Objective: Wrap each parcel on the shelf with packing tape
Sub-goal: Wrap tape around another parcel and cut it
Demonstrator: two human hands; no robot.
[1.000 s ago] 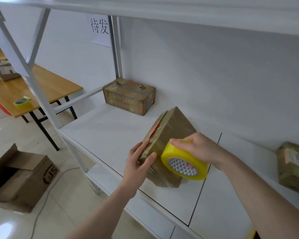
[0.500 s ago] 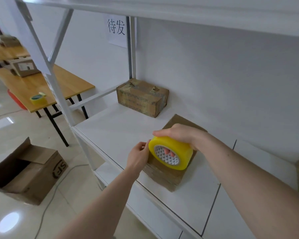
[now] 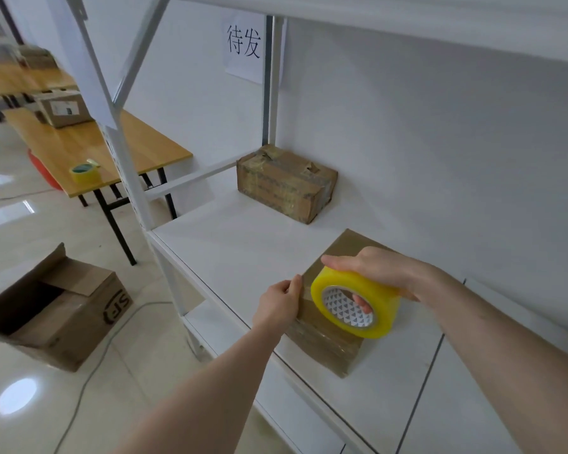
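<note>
A brown parcel (image 3: 328, 342) lies flat on the white shelf (image 3: 243, 244), near its front edge. My right hand (image 3: 377, 270) grips a yellow roll of packing tape (image 3: 354, 304) on top of the parcel, fingers through the core. My left hand (image 3: 281, 304) pinches the tape end at the parcel's left edge. A second taped brown parcel (image 3: 286, 183) sits at the back left of the shelf.
A white upright post (image 3: 118, 152) frames the shelf's left end, with a paper sign (image 3: 243, 44) on the wall behind. An open cardboard box (image 3: 53, 309) stands on the floor. A wooden table (image 3: 89, 149) carries another tape roll (image 3: 84, 172) and a box (image 3: 63, 108).
The parcel went from tilted on its edge to lying flat on the shelf. My right hand brought the tape roll on top of it, and my left hand moved to the tape end.
</note>
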